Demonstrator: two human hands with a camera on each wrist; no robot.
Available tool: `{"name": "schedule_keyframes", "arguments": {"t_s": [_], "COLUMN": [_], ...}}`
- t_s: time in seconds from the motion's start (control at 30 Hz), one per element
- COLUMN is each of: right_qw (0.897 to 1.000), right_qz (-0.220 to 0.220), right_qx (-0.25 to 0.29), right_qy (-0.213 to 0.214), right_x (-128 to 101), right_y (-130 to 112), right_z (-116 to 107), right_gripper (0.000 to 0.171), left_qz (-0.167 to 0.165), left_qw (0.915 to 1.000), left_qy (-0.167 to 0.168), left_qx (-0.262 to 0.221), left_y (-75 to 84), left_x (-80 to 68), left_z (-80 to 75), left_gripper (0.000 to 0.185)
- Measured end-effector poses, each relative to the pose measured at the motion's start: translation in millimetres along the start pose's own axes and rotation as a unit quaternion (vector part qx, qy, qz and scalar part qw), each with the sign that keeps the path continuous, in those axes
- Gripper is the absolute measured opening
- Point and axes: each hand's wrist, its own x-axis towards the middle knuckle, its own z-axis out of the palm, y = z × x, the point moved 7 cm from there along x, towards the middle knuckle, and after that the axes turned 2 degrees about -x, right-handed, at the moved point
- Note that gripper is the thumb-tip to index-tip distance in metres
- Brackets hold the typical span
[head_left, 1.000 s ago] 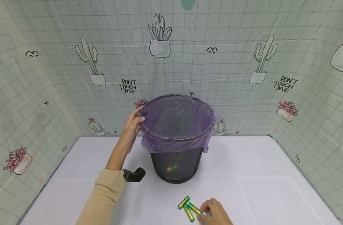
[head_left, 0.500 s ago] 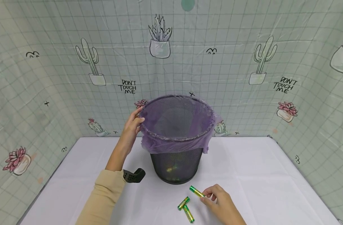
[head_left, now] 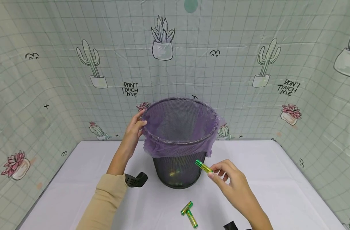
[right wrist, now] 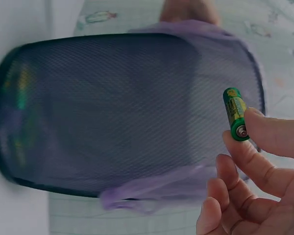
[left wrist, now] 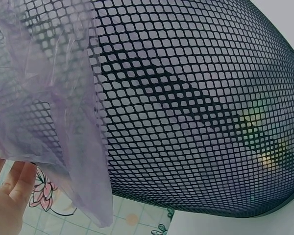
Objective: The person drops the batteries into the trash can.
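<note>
black mesh bin with purple liner stands mid-table. left hand grips its rim at 9 o'clock, fingers curled over the liner edge. right hand pinches a green battery between thumb and forefinger, lifted off the table, at the bin's 5 o'clock. two batteries lie at 6 o'clock.

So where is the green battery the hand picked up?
In the head view, the battery is pinched in the right hand, held up in front of the bin, right of centre.
</note>
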Motion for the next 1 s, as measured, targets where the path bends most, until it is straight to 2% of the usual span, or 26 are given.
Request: {"name": "schedule_keyframes", "arguments": {"t_s": [0.13,0.3,0.47,0.77,1.0], "right_qw": [0.999,0.997,0.997,0.997,0.998], "right_qz": [-0.045,-0.058,-0.052,-0.053,-0.031], "right_qx": [-0.017,-0.029,-0.041,-0.056,-0.059], "right_qy": [0.023,0.031,0.028,-0.002,-0.022], "right_x": [13,28,44,78,88], "right_y": [-16,-27,-35,-40,-34], "right_z": [-16,-29,-35,-27,-16], "right_gripper": [0.009,0.009,0.01,0.011,0.013], "left_qz": [0.0,-0.001,0.001,0.004,0.003], "left_qw": [1.0,1.0,1.0,1.0,1.0], "left_qy": [-0.001,-0.002,-0.003,0.0,-0.002], "left_qx": [0.0,0.008,0.009,-0.002,-0.001], "left_y": [-0.4,-1.5,-1.2,2.5,0.7], "left_x": [0.9,0.8,0.5,0.0,-0.3], "left_z": [0.7,0.2,-0.3,-0.1,1.0], "left_gripper": [0.058,0.058,0.058,0.059,0.058]}}
